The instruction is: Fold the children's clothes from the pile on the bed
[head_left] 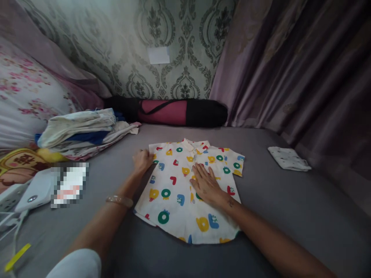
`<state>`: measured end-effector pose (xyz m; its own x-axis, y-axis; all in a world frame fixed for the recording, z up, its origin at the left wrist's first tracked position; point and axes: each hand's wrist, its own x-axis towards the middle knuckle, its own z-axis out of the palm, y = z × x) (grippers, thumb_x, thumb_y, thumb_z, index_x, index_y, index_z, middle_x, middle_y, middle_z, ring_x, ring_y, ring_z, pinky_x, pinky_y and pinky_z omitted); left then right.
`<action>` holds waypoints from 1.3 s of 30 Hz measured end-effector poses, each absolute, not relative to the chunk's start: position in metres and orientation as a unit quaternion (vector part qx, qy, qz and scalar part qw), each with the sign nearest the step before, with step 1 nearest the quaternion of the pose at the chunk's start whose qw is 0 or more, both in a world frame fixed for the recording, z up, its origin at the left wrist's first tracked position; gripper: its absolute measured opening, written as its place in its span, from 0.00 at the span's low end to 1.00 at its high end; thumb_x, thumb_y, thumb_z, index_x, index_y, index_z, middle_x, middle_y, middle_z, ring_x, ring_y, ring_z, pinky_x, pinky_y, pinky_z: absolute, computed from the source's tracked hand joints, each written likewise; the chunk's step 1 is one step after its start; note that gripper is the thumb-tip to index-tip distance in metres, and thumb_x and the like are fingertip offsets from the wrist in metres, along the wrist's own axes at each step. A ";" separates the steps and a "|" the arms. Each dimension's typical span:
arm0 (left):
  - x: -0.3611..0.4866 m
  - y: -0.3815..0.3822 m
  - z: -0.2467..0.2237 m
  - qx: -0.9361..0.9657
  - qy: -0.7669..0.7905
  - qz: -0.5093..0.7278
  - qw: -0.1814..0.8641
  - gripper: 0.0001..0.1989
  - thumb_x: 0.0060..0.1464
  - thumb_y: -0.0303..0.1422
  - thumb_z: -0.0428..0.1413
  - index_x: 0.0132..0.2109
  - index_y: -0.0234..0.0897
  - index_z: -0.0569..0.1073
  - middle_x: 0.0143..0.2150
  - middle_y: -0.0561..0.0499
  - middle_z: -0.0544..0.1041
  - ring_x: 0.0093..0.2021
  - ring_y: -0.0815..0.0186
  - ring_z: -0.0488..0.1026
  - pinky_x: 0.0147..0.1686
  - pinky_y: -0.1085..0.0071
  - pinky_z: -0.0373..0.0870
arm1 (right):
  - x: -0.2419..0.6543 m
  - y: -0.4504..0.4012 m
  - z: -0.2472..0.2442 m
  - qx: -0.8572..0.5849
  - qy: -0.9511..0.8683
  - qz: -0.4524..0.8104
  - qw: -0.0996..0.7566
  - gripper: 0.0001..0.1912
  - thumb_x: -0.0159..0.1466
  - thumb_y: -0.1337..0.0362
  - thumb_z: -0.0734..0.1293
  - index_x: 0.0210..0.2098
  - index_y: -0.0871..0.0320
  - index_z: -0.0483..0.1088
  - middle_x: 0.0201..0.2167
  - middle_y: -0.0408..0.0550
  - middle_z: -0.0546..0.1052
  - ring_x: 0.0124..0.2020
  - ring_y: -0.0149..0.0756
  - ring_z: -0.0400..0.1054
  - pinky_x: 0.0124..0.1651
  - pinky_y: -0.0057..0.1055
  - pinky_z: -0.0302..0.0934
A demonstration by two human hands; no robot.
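Note:
A white short-sleeved shirt [174, 200] with colourful printed letters lies spread flat, front up, its collar pointing away from me. At its left sleeve edge is my left hand [142, 160], fingers curled and closed on the cloth; the fingertips are partly hidden. My right hand [205, 182] rests palm down on the middle of the shirt's front, fingers stretched out over the button strip, holding nothing. The right sleeve lies spread out to the side.
The shirt lies on a grey sheet [290, 216]. A folded cloth [288, 158] is on the right. At the left are piled clothes [81, 129], a white power bank-like device [39, 189] and a yellow cushion [23, 164]. A black and red long bag [165, 112] lies along the wall.

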<state>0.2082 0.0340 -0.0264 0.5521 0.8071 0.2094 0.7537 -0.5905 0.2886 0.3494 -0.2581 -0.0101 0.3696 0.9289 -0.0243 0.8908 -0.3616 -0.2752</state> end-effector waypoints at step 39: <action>0.305 -0.011 -0.021 0.970 0.227 0.082 0.035 0.28 0.67 0.40 0.38 0.66 0.26 0.59 0.68 0.33 0.59 0.69 0.50 0.53 0.66 0.52 0.51 | 0.474 -0.214 -0.032 -0.914 -0.396 -0.005 0.083 0.35 0.71 0.53 0.46 0.68 0.72 0.51 0.70 0.62 0.52 0.71 0.48 0.41 0.69 0.48 0.33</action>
